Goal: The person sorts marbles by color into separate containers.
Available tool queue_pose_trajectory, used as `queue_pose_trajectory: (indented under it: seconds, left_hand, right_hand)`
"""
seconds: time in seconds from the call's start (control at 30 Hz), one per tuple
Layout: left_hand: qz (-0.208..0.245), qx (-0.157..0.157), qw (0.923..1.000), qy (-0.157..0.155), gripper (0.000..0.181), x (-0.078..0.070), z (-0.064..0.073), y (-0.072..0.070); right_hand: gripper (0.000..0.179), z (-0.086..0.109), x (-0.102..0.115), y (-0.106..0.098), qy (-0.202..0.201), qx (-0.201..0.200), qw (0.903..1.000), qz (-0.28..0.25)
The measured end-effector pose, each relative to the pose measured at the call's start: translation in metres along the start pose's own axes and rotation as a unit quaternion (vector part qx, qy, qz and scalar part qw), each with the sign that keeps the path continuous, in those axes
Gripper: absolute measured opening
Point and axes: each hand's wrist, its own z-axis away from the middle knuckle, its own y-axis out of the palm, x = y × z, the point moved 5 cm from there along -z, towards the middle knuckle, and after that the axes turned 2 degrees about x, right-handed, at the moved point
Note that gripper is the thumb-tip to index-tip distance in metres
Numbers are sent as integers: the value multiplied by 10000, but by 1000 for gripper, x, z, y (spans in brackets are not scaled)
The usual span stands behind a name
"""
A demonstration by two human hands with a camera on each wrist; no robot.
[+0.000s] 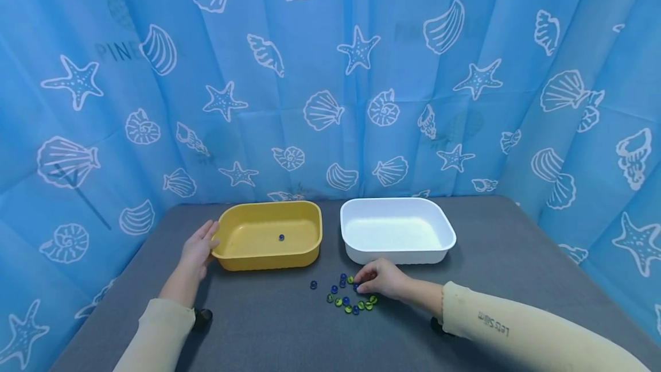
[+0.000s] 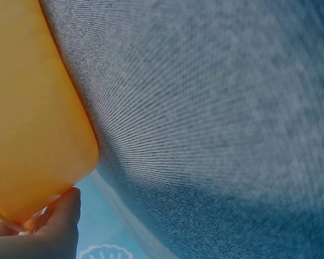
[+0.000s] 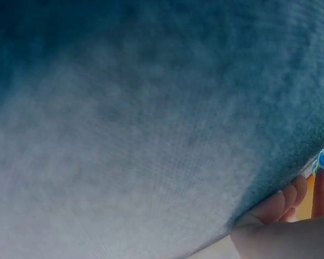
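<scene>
My left hand (image 1: 196, 248) holds the left end of a yellow plastic tub (image 1: 265, 262), fingers over the rim and thumb against the outer wall. A single blue marble (image 1: 281, 237) lies inside that tub. On the grey cloth, my right hand (image 1: 383, 279) has its thumb and fingertips around a dark blue marble (image 1: 356, 287) at the edge of a loose group. Several blue and yellow-green marbles lie about it, among them a green marble (image 1: 350, 279) by the fingertips and a blue marble (image 1: 313, 285) off to the left. In the right wrist view, marbles show only at the right edge.
Behind the right hand stands a white plastic tub (image 1: 397, 257), to the right of the yellow one. The grey cloth-covered table (image 1: 258, 326) runs back to a blue curtain (image 1: 330, 73) printed with shells and starfish.
</scene>
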Motion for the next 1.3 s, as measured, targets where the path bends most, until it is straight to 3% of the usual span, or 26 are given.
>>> queue_pose_trajectory:
  seconds: [0.8, 1.3]
  left_hand:
    - [-33, 43, 9999, 116, 60, 2, 1, 0]
    - [12, 90, 9998, 163, 60, 2, 1, -1]
  right_hand:
    - [8, 1, 5, 4, 9, -197, 9992, 339]
    - [8, 7, 20, -1, 84, -108, 9999, 85]
